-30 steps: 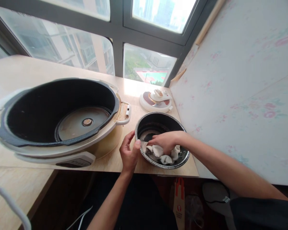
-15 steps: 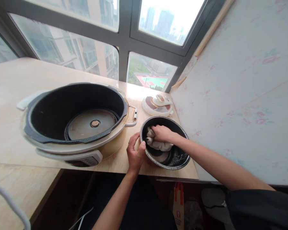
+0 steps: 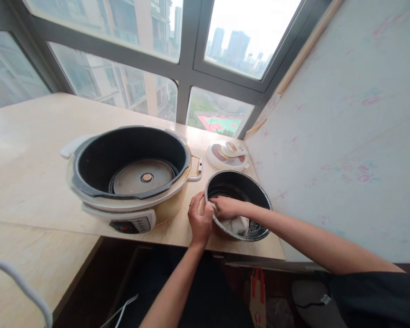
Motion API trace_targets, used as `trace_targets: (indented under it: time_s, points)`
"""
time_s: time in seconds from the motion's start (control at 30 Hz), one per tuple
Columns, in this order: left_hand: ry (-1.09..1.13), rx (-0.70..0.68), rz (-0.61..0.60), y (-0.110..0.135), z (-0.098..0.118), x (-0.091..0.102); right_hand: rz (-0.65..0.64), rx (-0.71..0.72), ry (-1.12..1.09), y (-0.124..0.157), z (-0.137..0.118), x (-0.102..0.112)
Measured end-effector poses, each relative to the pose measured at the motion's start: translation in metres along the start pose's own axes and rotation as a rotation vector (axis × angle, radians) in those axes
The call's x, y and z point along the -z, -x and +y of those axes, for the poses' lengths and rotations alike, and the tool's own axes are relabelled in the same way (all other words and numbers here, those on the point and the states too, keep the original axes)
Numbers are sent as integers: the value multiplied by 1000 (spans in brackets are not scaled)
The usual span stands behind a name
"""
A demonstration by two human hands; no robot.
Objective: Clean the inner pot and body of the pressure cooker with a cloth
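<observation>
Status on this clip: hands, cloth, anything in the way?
Left hand clasping pot rim. Right hand inside pot on cloth, fingertips partly hidden. Cooker left, lid behind; neither blocking hands.

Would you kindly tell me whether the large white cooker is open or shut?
Open: the large white cooker stands uncovered, showing its black interior and round grey plate, while a round white-and-brown lid lies apart.
</observation>
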State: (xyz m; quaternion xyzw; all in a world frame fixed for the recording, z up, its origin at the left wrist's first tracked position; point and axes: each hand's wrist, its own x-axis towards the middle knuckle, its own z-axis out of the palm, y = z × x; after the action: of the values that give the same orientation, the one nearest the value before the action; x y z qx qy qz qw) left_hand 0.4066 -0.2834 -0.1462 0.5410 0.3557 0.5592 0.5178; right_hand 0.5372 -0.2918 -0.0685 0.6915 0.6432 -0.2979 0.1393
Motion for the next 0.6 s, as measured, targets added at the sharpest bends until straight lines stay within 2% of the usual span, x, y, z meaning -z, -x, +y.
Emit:
trace_targets:
  time_s: [0.1, 0.23, 0.33, 0.6]
  points:
    - [-20, -17, -12, -2, 0, 2, -56, -18, 109, 8, -4, -3]
    - [-28, -22, -47, -3, -3, 5, 7, -105, 230, 14, -12, -9]
    - [-19, -10, -68, -5, -6, 7, 60, -159, 237, 16, -18, -11]
    - [19, -12, -117, -5, -13, 7, 71, -195, 203, 11, -15, -11]
